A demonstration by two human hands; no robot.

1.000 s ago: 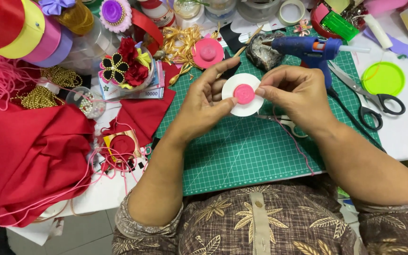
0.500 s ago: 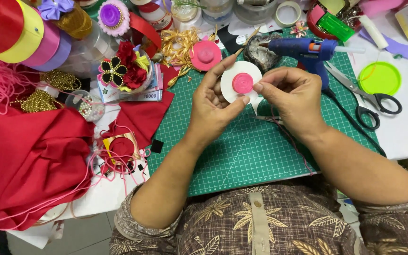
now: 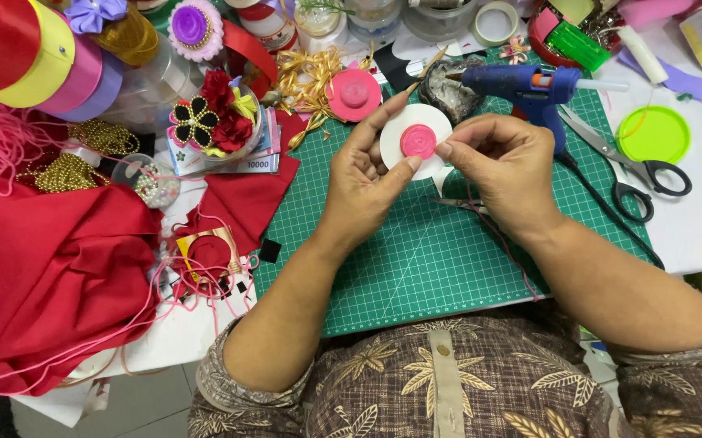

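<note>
A green cutting mat covers the middle of the table. At its far edge lie a blue glue gun and, to the left, a small pink hat beside gold ribbon. Black-handled scissors and a lime-green lid rest on the right. Red cloth is heaped at the near left, with ribbon rolls at the far left, gold beads near them, and a red flower ornament between.

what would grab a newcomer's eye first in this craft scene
Dead centre, the left hand and right hand hold a white disc with a pink spiral centre above the green cutting mat. A heap of red cloth fills the left side, and a blue glue gun lies just behind the hands.
</note>
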